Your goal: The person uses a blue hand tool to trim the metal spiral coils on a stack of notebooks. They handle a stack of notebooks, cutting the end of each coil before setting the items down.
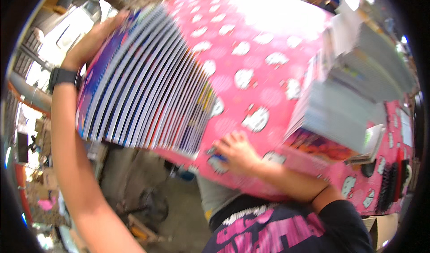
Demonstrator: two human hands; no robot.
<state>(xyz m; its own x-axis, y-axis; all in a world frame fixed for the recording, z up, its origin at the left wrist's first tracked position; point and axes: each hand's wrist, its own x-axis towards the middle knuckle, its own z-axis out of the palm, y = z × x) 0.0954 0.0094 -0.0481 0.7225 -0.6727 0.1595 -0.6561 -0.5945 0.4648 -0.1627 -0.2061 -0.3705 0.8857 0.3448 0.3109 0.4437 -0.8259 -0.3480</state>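
A long fanned row of thin books (148, 83) with colourful spines and pale page edges leans at the left, partly over the table's edge. Against its outer purple-blue cover presses my left hand (101, 36), its fingers reaching around the far corner and partly hidden. My right hand (237, 150) is low over the table near the row's near end, fingers bent and blurred. Under those fingers shows a small blue object (219, 157), apparently held; its kind is unclear.
A pink tablecloth with white cat figures (244, 79) covers the table. Stacked books (333, 118) stand at the right, with another leaning pile (376, 65) behind. Black spiral-like items (387, 186) lie at the far right. Below the left edge, the floor (179, 208) holds clutter.
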